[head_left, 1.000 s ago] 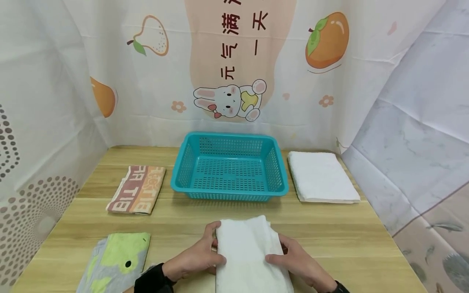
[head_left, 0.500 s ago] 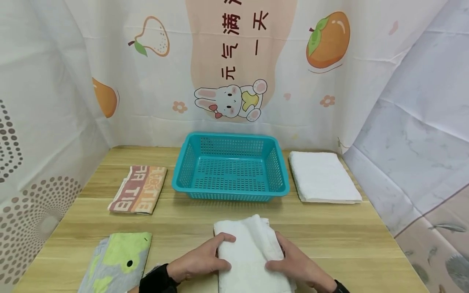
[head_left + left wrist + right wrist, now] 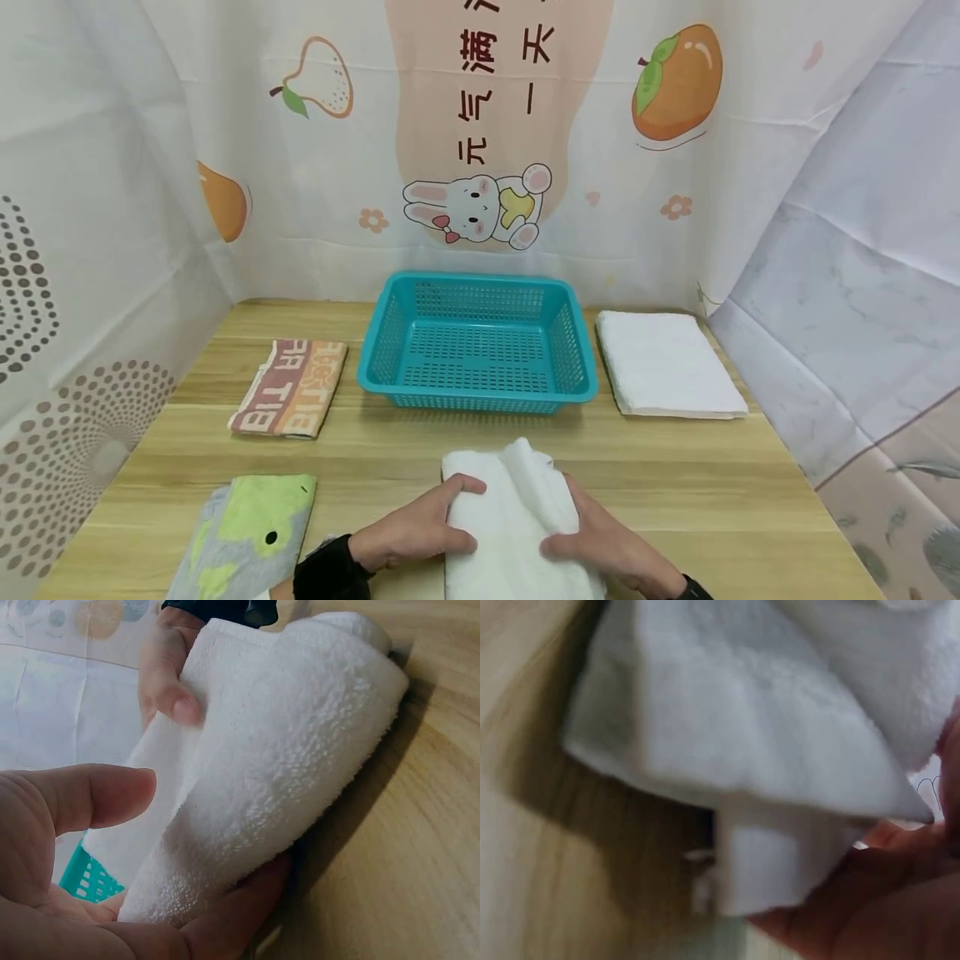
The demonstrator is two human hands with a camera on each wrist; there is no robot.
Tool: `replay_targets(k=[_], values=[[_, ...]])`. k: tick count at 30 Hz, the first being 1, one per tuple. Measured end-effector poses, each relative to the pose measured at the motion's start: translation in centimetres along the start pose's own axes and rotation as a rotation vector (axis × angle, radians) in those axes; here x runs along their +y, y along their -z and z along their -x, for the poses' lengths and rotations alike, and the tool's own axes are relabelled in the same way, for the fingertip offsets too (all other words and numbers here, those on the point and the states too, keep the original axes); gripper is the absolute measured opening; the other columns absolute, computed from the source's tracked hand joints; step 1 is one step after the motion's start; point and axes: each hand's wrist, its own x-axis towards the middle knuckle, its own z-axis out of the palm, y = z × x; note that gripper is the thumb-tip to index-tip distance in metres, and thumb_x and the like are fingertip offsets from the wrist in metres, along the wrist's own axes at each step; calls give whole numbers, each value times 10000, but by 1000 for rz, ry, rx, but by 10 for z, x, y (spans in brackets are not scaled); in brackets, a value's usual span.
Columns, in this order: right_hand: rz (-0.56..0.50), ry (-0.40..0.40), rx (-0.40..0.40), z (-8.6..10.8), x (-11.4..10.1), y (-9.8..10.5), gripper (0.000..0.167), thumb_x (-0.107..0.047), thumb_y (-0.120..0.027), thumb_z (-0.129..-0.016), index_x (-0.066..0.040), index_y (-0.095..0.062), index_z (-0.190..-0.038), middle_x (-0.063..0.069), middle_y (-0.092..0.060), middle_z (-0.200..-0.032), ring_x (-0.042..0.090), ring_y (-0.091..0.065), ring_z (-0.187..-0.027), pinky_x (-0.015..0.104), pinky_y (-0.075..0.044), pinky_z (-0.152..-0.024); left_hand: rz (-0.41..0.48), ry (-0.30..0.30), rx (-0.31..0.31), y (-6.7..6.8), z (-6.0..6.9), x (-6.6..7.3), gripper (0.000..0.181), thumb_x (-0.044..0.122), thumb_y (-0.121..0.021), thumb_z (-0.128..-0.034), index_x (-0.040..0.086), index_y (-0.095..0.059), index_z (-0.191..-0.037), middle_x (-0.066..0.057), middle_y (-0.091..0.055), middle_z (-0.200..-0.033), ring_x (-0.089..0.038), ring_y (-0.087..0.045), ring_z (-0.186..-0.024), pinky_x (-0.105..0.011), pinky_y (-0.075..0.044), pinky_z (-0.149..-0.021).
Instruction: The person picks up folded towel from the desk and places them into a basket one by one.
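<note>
A folded white towel (image 3: 504, 517) lies at the front middle of the table, between the two hands. My left hand (image 3: 420, 525) holds its left side, fingers curled against the edge. In the left wrist view that hand's fingers run beneath the towel (image 3: 277, 742), and the thumb (image 3: 112, 796) is spread over the near side. On the opposite side my right hand (image 3: 611, 537) grips the edge, thumb on top and other fingers mostly hidden. Loose layers of the towel (image 3: 735, 712) hang over that hand in the blurred right wrist view.
A teal plastic basket (image 3: 477, 390) stands behind the towel with nothing inside. To its right lies another folded white towel (image 3: 671, 362). A red-and-orange patterned towel (image 3: 288, 387) and a green-and-grey towel (image 3: 255, 525) lie on the left. Printed curtains (image 3: 330, 208) enclose the table (image 3: 390, 467).
My left index finger has moved from the towel's far left corner onto its top, nearer me. The towel's upper right flap has folded over. The head view has shifted slightly.
</note>
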Motion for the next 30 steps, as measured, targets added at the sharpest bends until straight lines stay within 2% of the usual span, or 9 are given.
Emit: replay_targets(k=[7,12,16,19,22,25,28,30], values=[[-38,-52,112,3,4,-1,874,-84,-692,-883,-27,-112,-1535,298,-453,-1297,286,-621,-1003,451,-559,-740,20,21,15,2,1,-1,704,-115,-635,-745,8,-399,-1397,-101,-598,-1102,-208,-563,-934,-290,-436,-822],[-82,-58,157,3,7,1,932,-69,-673,-902,-78,-10,-1556,396,-409,-1330,322,-634,-1012,451,-548,-770,-55,34,10,5,1,-1,732,-148,-588,-719,60,-403,-1395,-100,-571,-1124,-233,-528,-956,-331,-407,-867],[-91,-16,100,3,5,3,1004,-91,-674,-916,-138,74,-1584,406,-217,-1492,406,-565,-1168,474,-519,-867,-113,22,14,7,1,0,718,-156,-551,-722,95,-414,-1380,-113,-506,-1205,-249,-485,-1021,-375,-392,-910],[-63,13,17,3,4,3,903,-119,-653,-944,-167,-39,-1604,323,-90,-1579,406,-424,-1315,464,-465,-964,-131,0,14,7,2,-1,695,-151,-533,-730,98,-431,-1371,-118,-481,-1248,-249,-464,-1057,-388,-377,-934],[-22,21,-56,4,4,4,695,-155,-618,-977,-147,-264,-1575,263,-198,-1580,362,-385,-1339,394,-446,-983,-150,-27,18,6,2,-1,628,-139,-526,-742,83,-476,-1327,-104,-516,-1220,-231,-476,-1036,-357,-379,-917],[-26,18,-103,4,5,4,564,-161,-615,-980,-102,-410,-1503,226,-403,-1490,312,-481,-1269,336,-477,-939,-169,-38,25,5,2,-1,557,-109,-574,-757,84,-515,-1275,-92,-541,-1159,-219,-495,-993,-333,-396,-871],[-50,6,-121,3,4,2,558,-138,-646,-955,-55,-439,-1467,193,-515,-1387,270,-576,-1150,339,-521,-882,-196,-28,42,4,2,-1,553,-66,-660,-750,127,-531,-1252,-100,-498,-1148,-234,-470,-1001,-339,-400,-859],[-51,7,-119,3,4,1,590,-122,-666,-936,-39,-426,-1469,186,-532,-1368,261,-584,-1133,339,-520,-881,-217,-23,56,3,3,-1,578,-52,-699,-731,153,-536,-1246,-113,-462,-1162,-249,-444,-1021,-357,-397,-862]])
